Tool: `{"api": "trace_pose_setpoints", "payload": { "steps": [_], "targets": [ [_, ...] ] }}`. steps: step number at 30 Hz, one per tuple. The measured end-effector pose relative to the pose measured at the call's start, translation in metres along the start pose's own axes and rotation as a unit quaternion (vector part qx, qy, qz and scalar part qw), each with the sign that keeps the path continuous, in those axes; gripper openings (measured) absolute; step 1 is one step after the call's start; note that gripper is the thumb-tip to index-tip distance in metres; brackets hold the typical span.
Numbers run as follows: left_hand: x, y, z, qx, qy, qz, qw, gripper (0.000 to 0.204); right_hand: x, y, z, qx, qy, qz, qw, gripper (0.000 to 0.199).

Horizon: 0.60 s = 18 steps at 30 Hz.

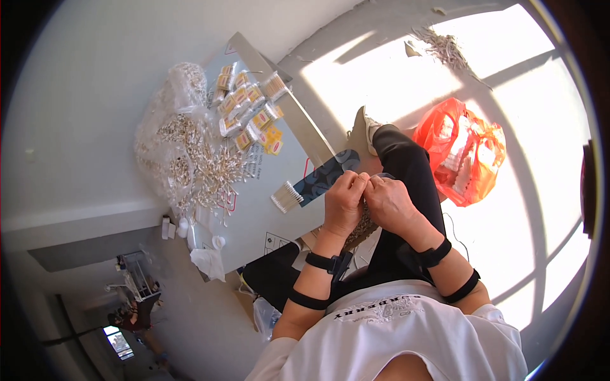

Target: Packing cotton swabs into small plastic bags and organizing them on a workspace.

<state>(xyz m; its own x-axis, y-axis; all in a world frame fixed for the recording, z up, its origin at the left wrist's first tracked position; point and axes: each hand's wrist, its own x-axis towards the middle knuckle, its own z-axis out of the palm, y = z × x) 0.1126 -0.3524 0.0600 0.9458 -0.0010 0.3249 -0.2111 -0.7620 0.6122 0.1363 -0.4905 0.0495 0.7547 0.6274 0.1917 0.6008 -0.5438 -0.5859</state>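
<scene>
Over my lap, my left hand [345, 202] and my right hand [389, 203] meet, thumbs and fingers pinched together at the tips. A bit of clear film seems to show behind the right fingers, but what they hold is mostly hidden. Left of my hands, a neat row of cotton swabs [287, 197] lies at the table edge, beside a dark patterned strip [327, 178]. Farther back on the table [260, 216] is a loose heap of cotton swabs [219, 165]. Yellow-labelled packs of swabs [244, 105] are piled beyond it.
A big clear bag of swabs [175, 120] leans against the wall. White tissue [208, 261] and small bottles [183, 228] sit at the table's left corner. On the floor at right stands a red plastic bag [460, 152] with white packs inside. Scraps [445, 51] lie farther off.
</scene>
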Motion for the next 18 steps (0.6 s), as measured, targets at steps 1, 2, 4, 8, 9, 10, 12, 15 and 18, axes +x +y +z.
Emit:
{"api": "trace_pose_setpoints", "payload": {
  "steps": [1, 2, 4, 8, 9, 10, 12, 15, 18],
  "targets": [
    [0.002, -0.001, 0.0, 0.008, -0.026, 0.035, 0.999, 0.012, -0.001, 0.001, -0.002, 0.0, -0.001, 0.003, 1.0, 0.009],
    [0.004, -0.008, 0.004, -0.048, -0.015, -0.003, 0.999, 0.01, -0.001, 0.002, -0.003, 0.082, 0.065, 0.05, 0.993, 0.013],
    [0.009, -0.019, 0.008, -0.137, -0.017, -0.1, 0.985, 0.009, -0.006, 0.011, 0.002, 0.29, 0.149, 0.189, 0.926, 0.025],
    [0.043, -0.027, 0.016, -0.318, -0.008, -0.254, 0.913, 0.008, -0.001, 0.03, 0.018, 0.713, 0.095, 0.449, 0.53, 0.027],
    [0.051, -0.035, 0.019, -0.313, -0.012, -0.232, 0.921, 0.008, 0.005, 0.033, 0.027, 0.711, 0.098, 0.455, 0.528, 0.027],
    [0.059, -0.045, 0.024, -0.308, -0.009, -0.207, 0.928, 0.008, 0.013, 0.036, 0.035, 0.762, 0.118, 0.439, 0.462, 0.025],
    [0.072, -0.06, 0.035, -0.308, -0.012, -0.185, 0.933, 0.008, 0.024, 0.047, 0.051, 0.804, 0.144, 0.424, 0.39, 0.023],
    [0.086, -0.078, 0.043, -0.164, -0.071, -0.125, 0.976, 0.009, 0.036, 0.06, 0.076, 0.767, 0.231, 0.403, 0.443, 0.016],
    [0.089, -0.097, 0.048, -0.022, -0.099, -0.041, 0.994, 0.015, 0.046, 0.059, 0.093, 0.671, 0.287, 0.442, 0.521, 0.013]
  ]
}}
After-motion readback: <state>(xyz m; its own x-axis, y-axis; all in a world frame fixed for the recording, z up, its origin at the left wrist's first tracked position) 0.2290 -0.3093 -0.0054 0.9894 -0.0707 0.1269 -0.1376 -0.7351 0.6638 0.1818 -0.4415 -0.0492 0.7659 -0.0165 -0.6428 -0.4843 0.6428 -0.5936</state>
